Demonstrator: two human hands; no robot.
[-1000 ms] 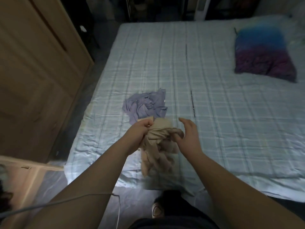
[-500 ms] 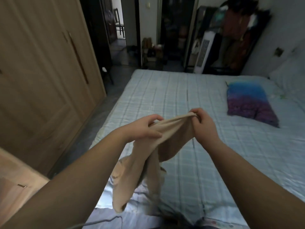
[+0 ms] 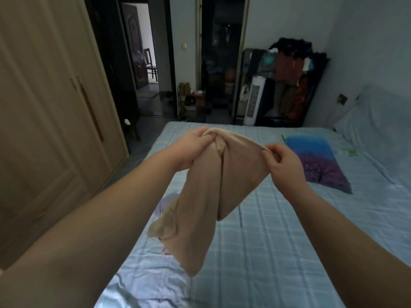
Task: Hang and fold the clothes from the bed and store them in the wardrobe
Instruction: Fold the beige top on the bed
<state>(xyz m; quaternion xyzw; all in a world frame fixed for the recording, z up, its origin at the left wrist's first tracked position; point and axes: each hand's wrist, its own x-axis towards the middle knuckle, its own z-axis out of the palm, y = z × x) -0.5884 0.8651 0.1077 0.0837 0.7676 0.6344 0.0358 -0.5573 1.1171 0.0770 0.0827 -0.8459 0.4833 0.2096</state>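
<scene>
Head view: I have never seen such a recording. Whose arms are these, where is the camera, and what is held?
There is no machine: a person wears one wide-angle camera on the head, looking forward and down, so both arms are their own. The left hand and right hand each grip the top edge of a beige garment, which hangs between them above the bed. Behind it, part of a lilac garment lies on the sheet; a blue and purple pillow lies farther right. A wooden wardrobe stands at the left.

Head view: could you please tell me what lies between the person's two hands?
In the head view, the beige garment spans the gap. The left hand and right hand each grip its upper edge.
</scene>
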